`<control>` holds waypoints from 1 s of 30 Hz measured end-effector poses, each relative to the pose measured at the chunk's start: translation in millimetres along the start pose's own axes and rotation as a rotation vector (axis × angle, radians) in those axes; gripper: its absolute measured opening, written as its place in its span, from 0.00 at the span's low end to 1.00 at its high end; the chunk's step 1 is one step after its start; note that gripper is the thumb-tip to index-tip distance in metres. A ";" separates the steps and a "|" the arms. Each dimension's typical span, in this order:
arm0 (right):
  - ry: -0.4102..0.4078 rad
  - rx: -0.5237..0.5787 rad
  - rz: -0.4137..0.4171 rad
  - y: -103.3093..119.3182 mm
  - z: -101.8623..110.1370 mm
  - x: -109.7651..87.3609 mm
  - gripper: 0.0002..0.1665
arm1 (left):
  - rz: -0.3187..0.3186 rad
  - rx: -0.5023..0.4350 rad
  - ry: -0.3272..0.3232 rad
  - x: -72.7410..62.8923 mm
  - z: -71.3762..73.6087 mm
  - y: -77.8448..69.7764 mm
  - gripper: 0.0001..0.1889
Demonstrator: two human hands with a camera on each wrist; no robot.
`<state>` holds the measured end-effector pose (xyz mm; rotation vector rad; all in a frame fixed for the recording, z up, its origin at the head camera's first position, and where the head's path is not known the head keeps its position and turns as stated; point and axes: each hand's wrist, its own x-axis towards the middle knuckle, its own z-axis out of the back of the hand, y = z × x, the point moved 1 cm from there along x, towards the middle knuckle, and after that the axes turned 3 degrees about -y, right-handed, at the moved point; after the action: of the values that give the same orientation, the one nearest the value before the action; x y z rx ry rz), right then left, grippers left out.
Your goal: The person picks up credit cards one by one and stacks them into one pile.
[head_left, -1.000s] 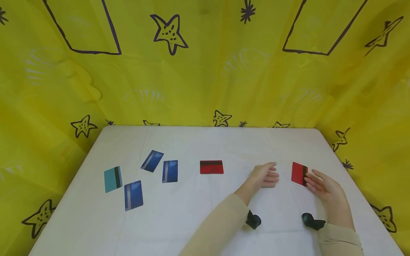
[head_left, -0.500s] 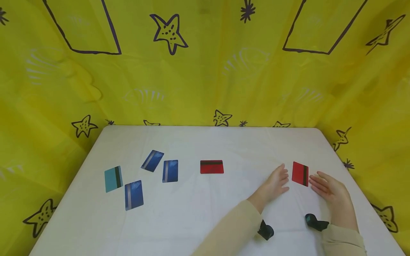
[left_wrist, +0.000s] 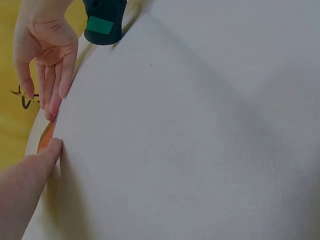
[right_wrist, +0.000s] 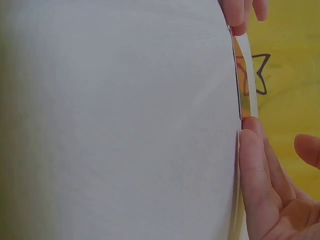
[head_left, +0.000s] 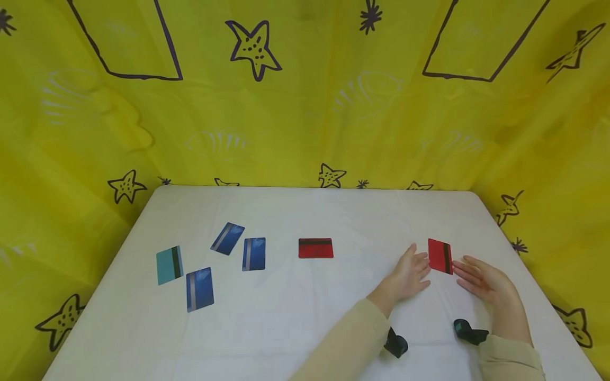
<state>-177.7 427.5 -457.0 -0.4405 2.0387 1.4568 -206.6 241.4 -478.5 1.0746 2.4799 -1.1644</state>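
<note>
A red card (head_left: 439, 256) with a dark stripe lies on the white table (head_left: 267, 328) at the right. My left hand (head_left: 405, 274) is at its left edge with the fingertips touching it, the fingers loosely extended. On the opposite side, my right hand (head_left: 486, 283) reaches the card's right edge with its fingertips, fingers nearly straight. Seen almost edge-on, the card (right_wrist: 241, 75) runs between the fingertips of both hands in the right wrist view. The left wrist view also shows a sliver of the card (left_wrist: 46, 137) between the hands.
Another red card (head_left: 315, 248) lies mid-table. Farther left are a teal card (head_left: 169, 265) and blue cards, one at the front (head_left: 200, 289), one behind (head_left: 227, 238), one to the right (head_left: 254, 254). A yellow patterned curtain (head_left: 295, 116) encloses the table. Black devices sit at both wrists.
My left hand has moved right to the red card's left edge. The card has slid slightly left. My right hand drew back from over the card, then came to its right edge.
</note>
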 end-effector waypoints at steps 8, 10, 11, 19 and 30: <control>0.036 -0.018 0.029 0.9 -2.1 1.3 0.16 | 0.003 -0.033 -0.008 1.1 6.2 -4.9 0.35; 0.048 0.005 0.030 0.7 -2.1 2.3 0.12 | 0.001 -0.041 -0.015 1.0 7.6 -5.7 0.35; 0.052 0.017 0.028 0.5 -2.3 2.5 0.09 | -0.002 -0.047 -0.019 1.1 8.0 -6.1 0.35; 0.073 0.040 0.011 -0.9 -3.8 3.6 0.10 | -0.029 -0.014 -0.066 -1.6 8.7 -8.5 0.34; 0.117 -0.019 0.011 -2.1 -4.9 2.6 0.12 | -0.031 0.019 -0.081 -5.2 11.6 -13.3 0.32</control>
<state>-179.8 422.4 -459.1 -0.5346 2.1232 1.4903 -213.4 224.5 -476.1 0.9771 2.4368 -1.2172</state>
